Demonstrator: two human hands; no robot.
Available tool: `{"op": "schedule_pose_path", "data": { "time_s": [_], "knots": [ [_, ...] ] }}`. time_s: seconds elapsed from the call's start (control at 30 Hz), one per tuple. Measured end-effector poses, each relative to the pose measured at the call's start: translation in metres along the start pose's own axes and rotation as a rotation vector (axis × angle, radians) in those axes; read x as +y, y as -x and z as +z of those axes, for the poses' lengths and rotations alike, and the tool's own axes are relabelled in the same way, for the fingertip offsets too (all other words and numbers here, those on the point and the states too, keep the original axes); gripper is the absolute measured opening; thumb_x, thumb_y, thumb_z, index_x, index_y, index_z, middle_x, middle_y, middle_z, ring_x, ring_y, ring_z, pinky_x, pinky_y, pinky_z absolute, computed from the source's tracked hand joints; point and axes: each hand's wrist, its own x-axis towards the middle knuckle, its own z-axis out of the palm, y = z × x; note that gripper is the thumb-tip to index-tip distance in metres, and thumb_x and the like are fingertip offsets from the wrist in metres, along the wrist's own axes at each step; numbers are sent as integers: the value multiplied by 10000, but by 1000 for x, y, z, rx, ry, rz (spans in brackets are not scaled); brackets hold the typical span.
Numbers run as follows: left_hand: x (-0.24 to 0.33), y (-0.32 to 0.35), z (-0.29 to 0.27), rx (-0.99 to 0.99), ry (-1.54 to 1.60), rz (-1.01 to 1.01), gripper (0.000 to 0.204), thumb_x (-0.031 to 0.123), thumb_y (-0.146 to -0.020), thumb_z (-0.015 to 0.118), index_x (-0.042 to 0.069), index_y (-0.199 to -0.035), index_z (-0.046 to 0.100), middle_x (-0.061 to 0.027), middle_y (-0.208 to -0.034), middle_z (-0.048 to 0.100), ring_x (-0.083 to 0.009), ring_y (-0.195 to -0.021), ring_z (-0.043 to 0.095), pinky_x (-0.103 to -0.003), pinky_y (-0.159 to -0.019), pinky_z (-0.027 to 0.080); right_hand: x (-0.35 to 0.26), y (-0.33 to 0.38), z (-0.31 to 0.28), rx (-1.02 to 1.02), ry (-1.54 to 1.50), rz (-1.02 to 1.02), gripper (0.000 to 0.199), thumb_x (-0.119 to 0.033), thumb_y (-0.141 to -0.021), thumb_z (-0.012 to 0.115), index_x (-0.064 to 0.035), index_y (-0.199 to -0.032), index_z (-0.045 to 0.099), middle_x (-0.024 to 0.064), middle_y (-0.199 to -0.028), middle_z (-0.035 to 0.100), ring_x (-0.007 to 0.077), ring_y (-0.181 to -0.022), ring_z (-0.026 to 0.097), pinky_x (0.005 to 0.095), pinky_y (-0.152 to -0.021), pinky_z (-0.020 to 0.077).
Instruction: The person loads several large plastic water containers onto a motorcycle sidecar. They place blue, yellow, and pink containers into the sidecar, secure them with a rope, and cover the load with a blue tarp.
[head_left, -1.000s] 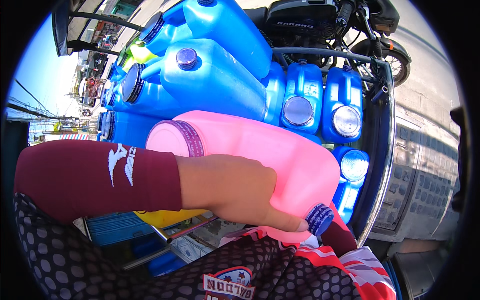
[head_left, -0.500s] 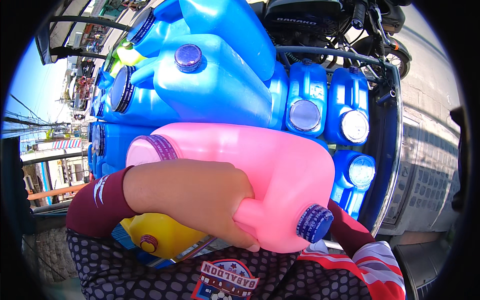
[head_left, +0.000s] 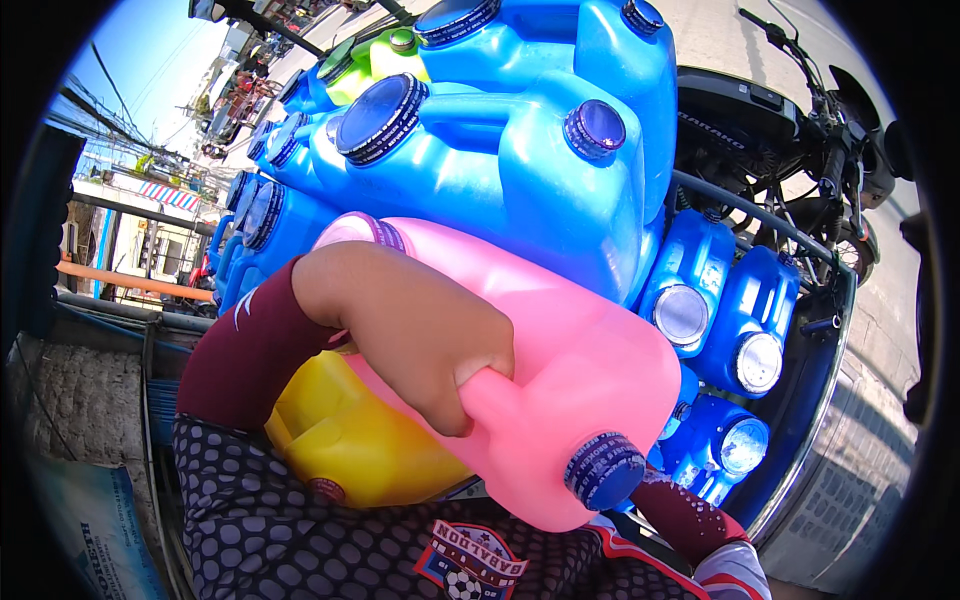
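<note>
one pink jug (head_left: 600,360), one yellow jug (head_left: 350,425); pink long axis, cap (head_left: 606,472) point lower-right; left hand (head_left: 430,340) clamps handle (head_left: 492,397), right hand i cannot tell.

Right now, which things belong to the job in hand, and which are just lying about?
In the job:
rounded pink plastic jug, held by left hand
likely the yellow plastic jug and boxy blue plastic jugs near it

Probably just around:
black motorcycle
straight orange bar

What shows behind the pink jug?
Behind the pink jug, blue jugs show past its upper edge and a yellow jug at its lower left. The parts it covers cannot be seen, nor the right hand.
</note>
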Motion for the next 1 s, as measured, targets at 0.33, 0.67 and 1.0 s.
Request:
{"op": "schedule_pose_path", "data": {
  "time_s": [0.33, 0.67, 1.0],
  "knots": [
    [-9, 7, 45, 664, -194, 115, 272, 175, -674, 743, 17, -894, 724, -169, -769, 693, -310, -692, 668, -368, -658, 507, -31, -16, -15, -16, 723, -165, 997, -747, -921, 454, 10, -1562, 343, 246, -1569, 378, 390, -1474, 349, 479, -1210, 264],
    [-12, -10, 40, 616, -176, 244, 298, 198, -715, 709, -9, -929, 699, -165, -772, 678, -252, -671, 617, -353, -639, 495, -188, -97, 86, -532, 1392, -924, 236, -270, -772, 804, -133, -862, 634, 26, -723, 551, 208, -583, 590, 337, -488, 446],
    [1, -14, 38, 590, -242, 244, 252, 200, -732, 685, -21, -851, 658, -125, -714, 661, -197, -631, 592, -349, -602, 476, -181, -53, 138, 148, 1569, -415, 159, -232, -893, 647, -89, -843, 598, 130, -581, 565, 321, -485, 582, 425, -458, 426]
  ]
}}
